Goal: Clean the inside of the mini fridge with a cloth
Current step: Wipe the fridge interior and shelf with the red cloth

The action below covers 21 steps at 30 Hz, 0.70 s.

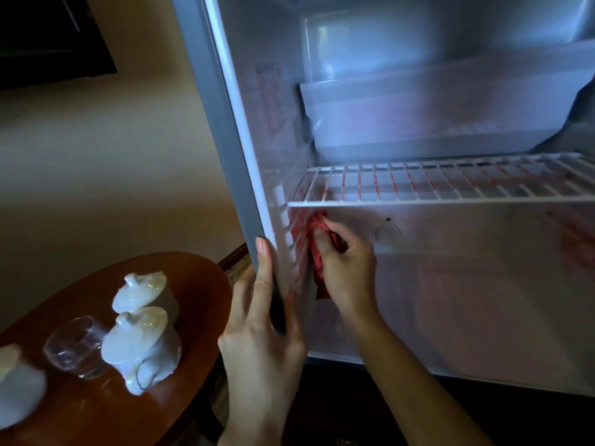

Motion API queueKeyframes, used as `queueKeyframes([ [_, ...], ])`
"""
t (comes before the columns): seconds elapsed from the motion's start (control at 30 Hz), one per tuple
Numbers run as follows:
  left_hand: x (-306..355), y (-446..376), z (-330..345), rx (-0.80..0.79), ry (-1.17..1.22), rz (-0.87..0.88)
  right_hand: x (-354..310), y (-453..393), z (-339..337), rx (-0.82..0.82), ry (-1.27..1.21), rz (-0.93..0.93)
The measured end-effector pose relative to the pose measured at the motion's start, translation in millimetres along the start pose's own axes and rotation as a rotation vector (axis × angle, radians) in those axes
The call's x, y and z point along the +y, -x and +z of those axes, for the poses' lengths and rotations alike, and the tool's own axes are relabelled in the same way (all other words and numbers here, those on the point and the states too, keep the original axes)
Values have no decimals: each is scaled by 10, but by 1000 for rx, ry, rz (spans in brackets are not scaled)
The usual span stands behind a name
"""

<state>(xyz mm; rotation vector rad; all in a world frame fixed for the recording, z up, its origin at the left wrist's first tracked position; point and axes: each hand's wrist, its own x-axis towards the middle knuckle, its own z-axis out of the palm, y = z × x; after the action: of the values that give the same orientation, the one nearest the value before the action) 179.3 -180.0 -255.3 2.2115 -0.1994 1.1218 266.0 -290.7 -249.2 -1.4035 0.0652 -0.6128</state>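
Observation:
The mini fridge (483,284) stands open in front of me, white inside. My right hand (346,268) is shut on a red cloth (317,249) and presses it against the inner left wall, just under the white wire shelf (450,185). My left hand (262,317) grips the fridge's left front edge (225,140), fingers outside, thumb inside. A clear plastic drawer (434,114) sits above the shelf.
A round brown wooden table (180,284) stands at the lower left, close to the fridge. On it are two white lidded ceramic pots (141,346), a clear drinking glass (75,346) and another white lid (16,381) at the frame edge. A beige wall lies behind.

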Motion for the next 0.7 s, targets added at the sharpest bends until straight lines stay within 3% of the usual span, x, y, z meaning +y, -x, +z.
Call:
queueKeyframes([
  [0.17, 25, -7, 30, 17, -4, -8, -55, -18, 16, -7, 32, 19],
  [0.4, 104, 8, 9, -2, -17, -54, -200, 599, -195, -115, 39, -151],
  [0.5, 95, 13, 5, 7, -5, -44, -171, 489, -202, -146, 43, -93],
  [0.7, 36, 24, 12, -8, 3, -21, -26, -97, -21, -39, 20, 61],
])
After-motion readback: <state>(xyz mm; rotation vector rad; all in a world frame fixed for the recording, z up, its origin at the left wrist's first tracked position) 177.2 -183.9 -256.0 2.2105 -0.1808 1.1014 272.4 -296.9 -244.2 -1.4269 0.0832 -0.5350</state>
